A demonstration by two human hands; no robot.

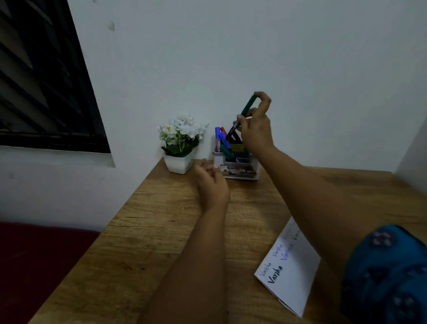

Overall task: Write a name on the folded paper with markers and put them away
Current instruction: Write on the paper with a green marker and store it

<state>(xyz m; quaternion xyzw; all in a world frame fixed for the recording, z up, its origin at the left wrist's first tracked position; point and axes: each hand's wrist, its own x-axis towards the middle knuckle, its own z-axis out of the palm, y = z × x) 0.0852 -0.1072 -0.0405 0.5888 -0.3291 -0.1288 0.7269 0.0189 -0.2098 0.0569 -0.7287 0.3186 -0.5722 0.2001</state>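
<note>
So your right hand (256, 129) is up over the holder (235, 162) at the back of the surface (181, 233), fingers (264, 98) pinched on a green marker (248, 105) that's tilted, cap end up and the lower end pointing down toward the holder's slots. Looks like you're at the putting-away part, since the folded paper (293, 269) near your right elbow already has the name written on it several times in different colors.

To do this one clean: straighten the marker a bit so it goes in more upright, and aim for a gap. There's already a blue marker (217, 137), a red one (223, 130), another green one lying across (225, 150) and some dark ones in there, so it's crowded and a slanted entry will probably snag. Let it slide from your fingertips rather than jamming it.

Your left hand (210, 178) sits loosely curled right by the holder's front left corner, holding nothing. I can't tell if it's actually touching the holder, but bracing it there would stop the thing from tipping.

Room-wise: the wall is right behind the holder, so no pushing back. The flower pot (179, 164) sits just left of it, near the surface's left edge, so don't swing that way. The paper lies near the front right, so lift your arm out rather than dragging over it. The middle is your open lane.
</note>
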